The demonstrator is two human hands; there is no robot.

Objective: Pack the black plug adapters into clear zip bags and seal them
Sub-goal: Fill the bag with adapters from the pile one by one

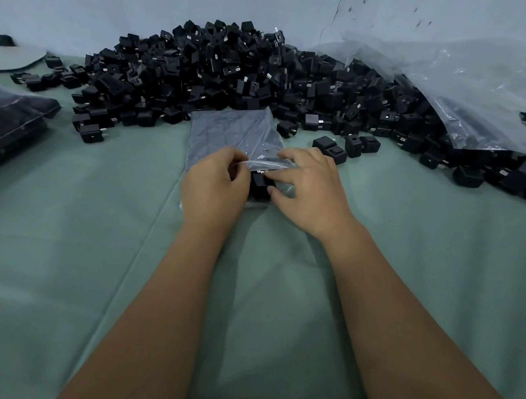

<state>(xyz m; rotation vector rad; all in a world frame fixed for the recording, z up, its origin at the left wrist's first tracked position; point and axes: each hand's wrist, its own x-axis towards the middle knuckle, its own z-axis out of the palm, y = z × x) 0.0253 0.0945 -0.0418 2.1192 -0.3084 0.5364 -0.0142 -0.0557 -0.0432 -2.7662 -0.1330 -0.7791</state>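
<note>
A stack of clear zip bags [231,131] lies on the green cloth in front of a big heap of black plug adapters [208,72]. My left hand [213,189] pinches the top bag's open edge and lifts it. A black plug adapter [259,184] sits at the bag's mouth between my hands. My right hand [309,188] pinches this adapter with thumb and forefinger. The near end of the bag stack is hidden under my hands.
A large crumpled plastic sack [461,85] spills adapters at the right. Loose adapters [353,145] lie just right of my right hand. A filled plastic bag [8,120] sits at the left edge, a pale flat board [8,58] behind it. Green cloth [76,237] covers the table.
</note>
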